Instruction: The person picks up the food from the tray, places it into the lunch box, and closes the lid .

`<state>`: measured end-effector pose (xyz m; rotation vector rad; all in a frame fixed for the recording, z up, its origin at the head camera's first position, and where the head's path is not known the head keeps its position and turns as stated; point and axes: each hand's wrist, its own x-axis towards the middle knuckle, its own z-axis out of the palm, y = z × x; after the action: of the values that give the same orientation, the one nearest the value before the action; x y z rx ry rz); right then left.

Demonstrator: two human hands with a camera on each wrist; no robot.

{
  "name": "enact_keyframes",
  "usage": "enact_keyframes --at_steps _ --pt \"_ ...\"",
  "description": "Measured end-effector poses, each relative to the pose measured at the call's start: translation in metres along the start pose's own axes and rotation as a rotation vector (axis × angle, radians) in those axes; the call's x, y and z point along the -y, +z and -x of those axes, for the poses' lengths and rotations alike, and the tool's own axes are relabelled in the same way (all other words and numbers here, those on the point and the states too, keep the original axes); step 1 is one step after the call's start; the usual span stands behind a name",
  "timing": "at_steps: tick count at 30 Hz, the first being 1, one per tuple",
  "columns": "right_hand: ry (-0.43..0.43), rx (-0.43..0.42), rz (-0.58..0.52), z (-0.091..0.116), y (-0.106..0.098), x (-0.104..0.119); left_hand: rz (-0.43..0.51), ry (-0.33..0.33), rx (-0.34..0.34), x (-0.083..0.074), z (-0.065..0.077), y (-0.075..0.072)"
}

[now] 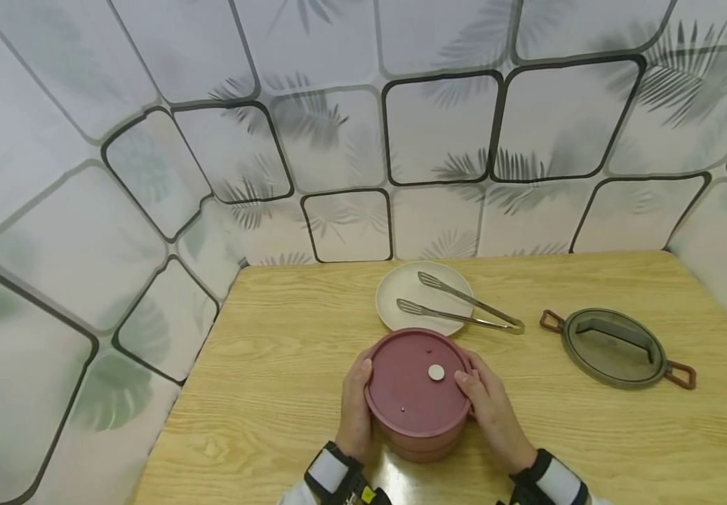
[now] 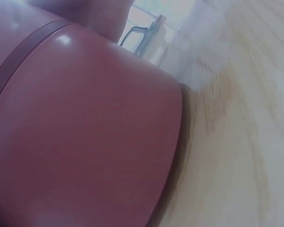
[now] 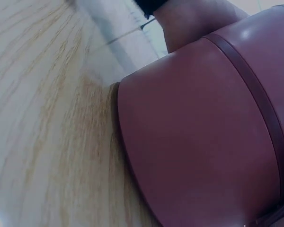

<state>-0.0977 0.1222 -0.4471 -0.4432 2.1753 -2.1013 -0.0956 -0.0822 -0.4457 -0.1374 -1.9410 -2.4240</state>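
A round dark-pink pot (image 1: 423, 428) stands near the front of the table. Its flat pink lid (image 1: 408, 382) carries a small white button. My left hand (image 1: 357, 407) holds the pot's left side, with the thumb at the lid's rim. On the right side my right hand (image 1: 492, 410) grips it, its thumb lying over the lid's edge. Most of the fingers are hidden behind the pot in the head view. Both wrist views are largely filled by the smooth pink pot wall (image 2: 94, 127), whose base is at the wooden tabletop (image 3: 52, 142).
Just behind the pot is a white plate (image 1: 395, 284), with metal tongs (image 1: 464, 298) lying spread across it and over its right edge. To the right lies a dark oval piece of cookware (image 1: 610, 361) with a bar handle and reddish-brown side handles. Patterned curtains (image 1: 351, 224) enclose the table.
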Motion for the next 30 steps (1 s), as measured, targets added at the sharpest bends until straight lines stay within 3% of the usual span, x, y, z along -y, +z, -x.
enact_keyframes --at_steps 12,24,30 --pt "0.058 0.001 -0.190 0.001 -0.003 0.003 -0.037 -0.024 -0.014 -0.014 0.004 0.006" --pt "0.070 -0.007 -0.437 -0.001 -0.003 -0.001 -0.005 -0.020 -0.027 -0.003 0.003 0.003" --pt "0.044 0.006 -0.361 0.000 -0.001 0.006 -0.020 -0.021 -0.013 -0.001 0.000 0.003"
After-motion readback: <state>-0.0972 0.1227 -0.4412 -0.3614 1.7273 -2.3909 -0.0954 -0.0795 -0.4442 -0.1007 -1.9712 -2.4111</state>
